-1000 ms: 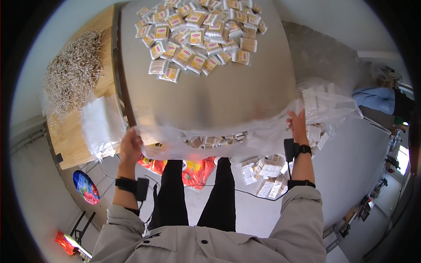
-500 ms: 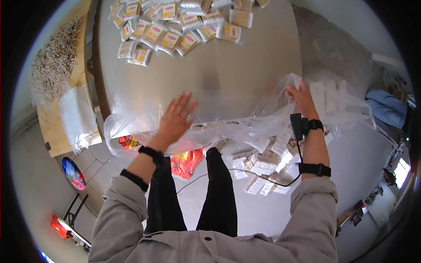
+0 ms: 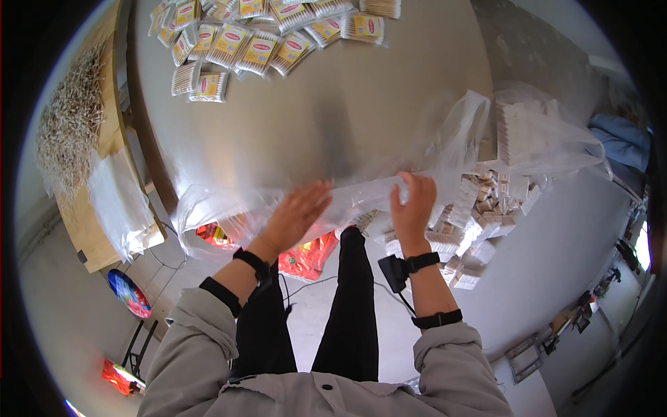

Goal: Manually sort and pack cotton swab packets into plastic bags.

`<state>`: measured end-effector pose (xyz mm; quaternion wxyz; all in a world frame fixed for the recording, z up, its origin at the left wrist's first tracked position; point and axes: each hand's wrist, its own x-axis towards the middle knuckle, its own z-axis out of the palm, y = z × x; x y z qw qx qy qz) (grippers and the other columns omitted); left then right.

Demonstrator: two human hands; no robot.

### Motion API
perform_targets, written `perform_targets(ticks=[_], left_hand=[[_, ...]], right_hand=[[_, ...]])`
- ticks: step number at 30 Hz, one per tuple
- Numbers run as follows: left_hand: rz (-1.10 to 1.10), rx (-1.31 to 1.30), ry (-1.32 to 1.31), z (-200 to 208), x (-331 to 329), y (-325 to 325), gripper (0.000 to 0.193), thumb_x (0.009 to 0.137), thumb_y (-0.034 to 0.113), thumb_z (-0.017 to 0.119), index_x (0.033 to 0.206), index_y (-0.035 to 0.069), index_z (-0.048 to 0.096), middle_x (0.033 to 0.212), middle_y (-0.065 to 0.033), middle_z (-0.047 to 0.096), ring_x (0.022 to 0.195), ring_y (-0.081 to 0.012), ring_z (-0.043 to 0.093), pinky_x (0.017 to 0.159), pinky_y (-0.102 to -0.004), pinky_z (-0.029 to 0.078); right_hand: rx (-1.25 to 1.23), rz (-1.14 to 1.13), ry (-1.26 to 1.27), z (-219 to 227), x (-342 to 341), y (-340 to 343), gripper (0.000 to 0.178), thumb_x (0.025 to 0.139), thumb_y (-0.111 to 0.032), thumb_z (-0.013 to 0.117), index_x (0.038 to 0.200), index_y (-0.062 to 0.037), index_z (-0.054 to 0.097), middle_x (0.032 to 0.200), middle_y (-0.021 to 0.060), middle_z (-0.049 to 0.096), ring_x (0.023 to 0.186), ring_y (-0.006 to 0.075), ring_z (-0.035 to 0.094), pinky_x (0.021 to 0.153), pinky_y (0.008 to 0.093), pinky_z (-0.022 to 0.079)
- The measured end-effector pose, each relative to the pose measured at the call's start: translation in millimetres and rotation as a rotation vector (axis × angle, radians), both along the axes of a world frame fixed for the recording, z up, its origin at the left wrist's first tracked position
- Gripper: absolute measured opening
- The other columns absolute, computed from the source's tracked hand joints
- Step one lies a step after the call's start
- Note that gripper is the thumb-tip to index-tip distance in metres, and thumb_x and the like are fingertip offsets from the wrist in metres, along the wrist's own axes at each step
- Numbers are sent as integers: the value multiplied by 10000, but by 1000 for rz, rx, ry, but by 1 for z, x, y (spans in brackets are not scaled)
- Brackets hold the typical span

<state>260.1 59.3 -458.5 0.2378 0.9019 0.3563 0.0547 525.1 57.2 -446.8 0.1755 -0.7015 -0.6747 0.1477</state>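
Clear plastic film [image 3: 229, 203] lies along the near edge of the metal-topped table [image 3: 278, 132] and hangs over it. Slightly smeared by motion, my left hand [image 3: 299, 214] is at this edge over the film, fingers stretched out and holding nothing. My right hand [image 3: 417, 201] is a little to its right, also at the film. Its thumb stands apart from the bent fingers, and I see nothing gripped between them. At the far left of the tabletop lie several flat packs of cotton swabs [image 3: 257, 52] with yellow labels.
Loose swabs [image 3: 69, 118] and clear bags [image 3: 121, 198] lie on a wooden board at left. White swab bundles [image 3: 479, 229] are piled low at right, beside a plastic-covered stack [image 3: 528, 132]. A red bag [image 3: 309, 257] is near my feet; a round colourful stool [image 3: 128, 293] stands at left.
My right hand has come left and down, away from the raised film at the right, and nearer my left hand. My left hand has moved slightly right and down. The view has shifted.
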Motion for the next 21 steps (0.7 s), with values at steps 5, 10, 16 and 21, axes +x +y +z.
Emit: perform_targets(ticks=[5,10,16,21], left_hand=[[27,-143,103,-41,-42,-27,378,805,149,453,1164,50,515,1233,-120,485,1100,-214,488,905,-360,383],[191,108,425,-100,-64,4,383,831,252,528,1144,32,511,1130,-161,540,1056,-296,508,875,-407,408],[529,-507,301,-90,-54,19,433,842,300,533,1178,31,481,1163,-190,505,1090,-344,463,934,-417,360],[538,-354,258,-108,-47,6,456,834,307,543,1189,31,471,1174,-196,494,1102,-353,449,948,-418,346]], right_hand=[[-252,-182,56,-31,19,-32,443,755,-131,615,1164,-61,460,904,127,530,812,264,552,759,377,453],[-675,-122,285,-91,85,8,413,831,-195,549,1213,-71,454,947,129,591,841,204,579,740,311,468],[-717,91,173,-119,67,38,386,839,-203,526,1201,-80,478,966,134,606,918,213,555,794,313,441],[-589,235,91,-139,77,58,375,811,-185,537,1169,-80,498,981,134,601,977,243,523,853,345,404]])
